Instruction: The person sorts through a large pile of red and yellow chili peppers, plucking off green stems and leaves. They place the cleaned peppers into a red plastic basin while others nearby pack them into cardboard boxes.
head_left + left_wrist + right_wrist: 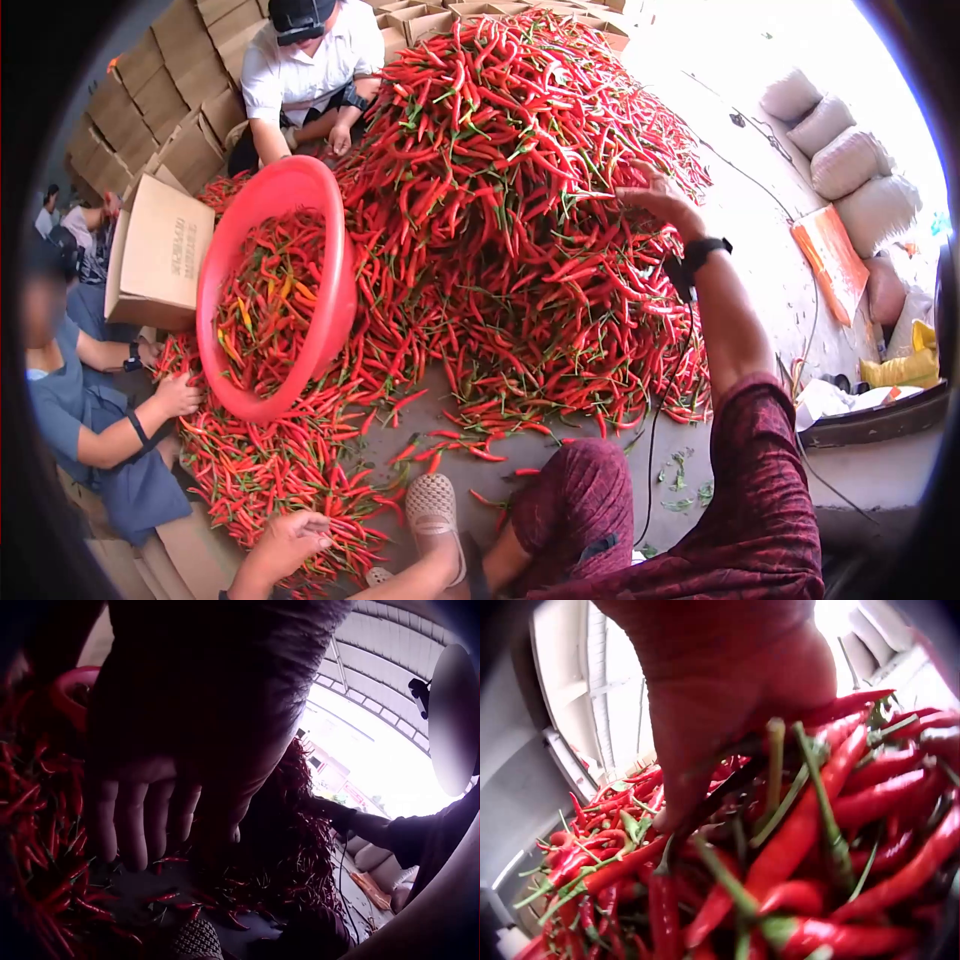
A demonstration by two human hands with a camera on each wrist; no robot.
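Note:
A tall heap of red chili peppers (500, 170) with green stems rises in front of me. My right hand (658, 198) reaches into the heap's right flank. In the right wrist view its thumb (679, 799) points down among the peppers, and the other fingers are mostly hidden behind stems and pods. Low on the left, my left hand (290, 543) hangs over a spread of loose chili peppers (265, 480). Its fingers (131, 825) are straight and hold nothing in the left wrist view.
A large red basin (345, 270) of peppers tilts on the left, beside a cardboard box (165, 245). One person (315, 70) sits behind the heap, another (110, 400) at left. White sacks (850, 160) line the right. A cable (660, 420) crosses the floor near my knee.

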